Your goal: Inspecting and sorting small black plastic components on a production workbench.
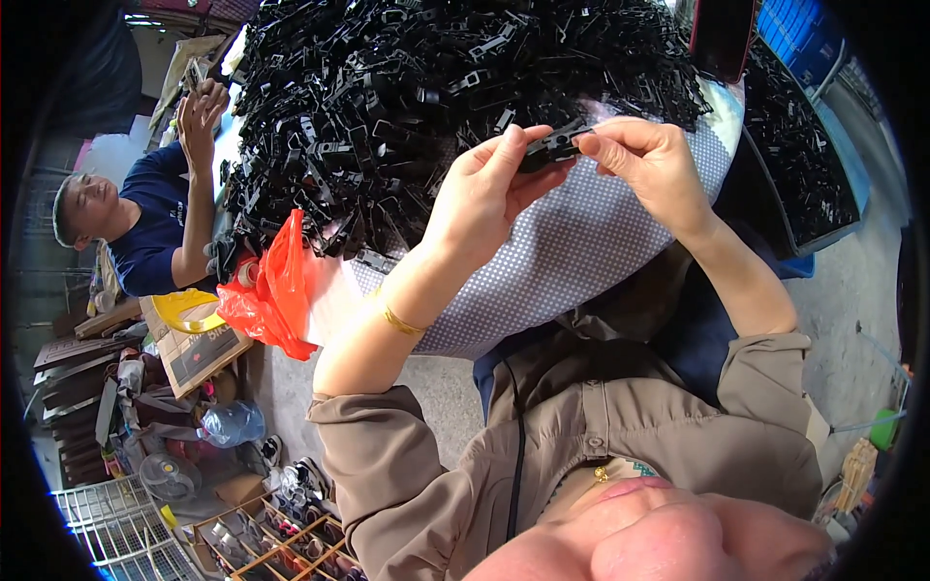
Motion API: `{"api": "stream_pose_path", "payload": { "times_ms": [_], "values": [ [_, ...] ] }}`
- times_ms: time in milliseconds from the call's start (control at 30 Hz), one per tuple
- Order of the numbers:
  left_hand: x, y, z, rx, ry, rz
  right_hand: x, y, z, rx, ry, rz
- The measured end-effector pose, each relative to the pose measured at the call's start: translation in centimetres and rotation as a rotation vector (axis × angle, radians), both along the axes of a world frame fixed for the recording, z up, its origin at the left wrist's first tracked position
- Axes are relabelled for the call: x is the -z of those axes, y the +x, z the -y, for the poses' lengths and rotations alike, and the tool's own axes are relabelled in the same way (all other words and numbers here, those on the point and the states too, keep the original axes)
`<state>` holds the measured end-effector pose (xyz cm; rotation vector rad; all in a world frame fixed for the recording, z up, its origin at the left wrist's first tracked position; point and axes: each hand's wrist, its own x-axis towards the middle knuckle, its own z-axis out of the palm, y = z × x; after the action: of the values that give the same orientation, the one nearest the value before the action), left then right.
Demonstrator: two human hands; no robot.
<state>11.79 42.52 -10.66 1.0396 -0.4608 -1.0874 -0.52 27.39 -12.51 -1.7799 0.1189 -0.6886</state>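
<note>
Both hands meet above the near right part of the table and hold one small black plastic clip (554,147). My left hand (480,194) grips its left part, thumb on top and fingers underneath. With thumb and forefinger, my right hand (644,163) pinches at its right end, partly hiding that end. Just beyond my hands, a large heap of similar black plastic pieces (387,97) covers most of the table. A dotted cloth (591,252) drapes over the near edge, below my wrists.
A red plastic bag (276,290) lies at the table's left edge. Beyond it sits another person (160,218) with raised hands. At the right stands a bin (831,208) of black pieces. A water bottle (232,424), a fan (170,476) and a shoe rack (276,542) are lower left.
</note>
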Motion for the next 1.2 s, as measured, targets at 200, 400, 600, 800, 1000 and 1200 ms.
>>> {"api": "stream_pose_path", "payload": {
  "times_ms": [200, 400, 600, 800, 1000, 1200],
  "values": [
    [-0.4, -1.1, 0.1, -0.024, 0.013, 0.217, -0.4, 0.3, -0.3, 0.112, -0.003, 0.019],
    [-0.2, -1.2, 0.2, -0.131, 0.017, 0.241, -0.9, -0.1, -0.6, 0.163, 0.027, -0.032],
    [-0.1, -1.2, 0.1, -0.089, 0.031, 0.218, -0.5, 0.0, -1.0, 0.206, -0.204, 0.057],
    [-0.3, -1.5, 0.0, -0.112, -0.010, 0.167, -0.6, -0.1, -0.8, 0.244, -0.247, 0.073],
    [0.1, -1.5, 0.1, -0.068, 0.035, 0.257, -0.3, 0.2, -1.3, 0.229, -0.273, 0.084],
    [0.3, -1.3, 0.0, -0.043, 0.022, 0.476, -1.6, 0.0, -0.8, 0.249, -0.552, -0.052]
  ]
}}
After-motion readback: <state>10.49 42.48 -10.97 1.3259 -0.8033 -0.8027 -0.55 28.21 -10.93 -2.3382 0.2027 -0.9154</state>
